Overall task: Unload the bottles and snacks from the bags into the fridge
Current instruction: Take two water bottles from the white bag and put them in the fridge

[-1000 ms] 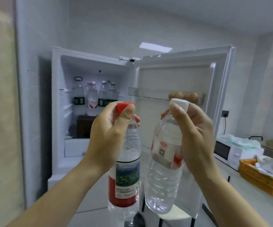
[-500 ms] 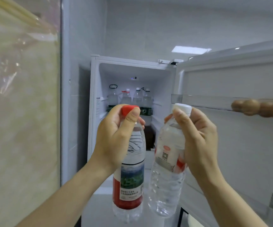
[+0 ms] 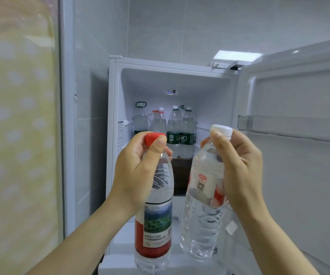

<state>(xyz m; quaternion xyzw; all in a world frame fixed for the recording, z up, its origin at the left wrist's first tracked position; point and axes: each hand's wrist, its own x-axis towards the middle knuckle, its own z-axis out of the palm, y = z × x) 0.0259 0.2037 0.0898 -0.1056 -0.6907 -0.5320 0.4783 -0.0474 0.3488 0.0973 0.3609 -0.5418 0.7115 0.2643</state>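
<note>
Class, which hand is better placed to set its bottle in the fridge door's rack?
Probably right. The right hand, gripping the white-capped bottle, sits nearest the door rack; the left hand with the red-capped bottle is farther, facing the main compartment.

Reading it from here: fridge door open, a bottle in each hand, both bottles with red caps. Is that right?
Not quite. The head view shows the left hand holding a red-capped bottle, but the right hand holds a white-capped bottle. The rest stands: the fridge door is open, with a bottle in each hand.
</note>
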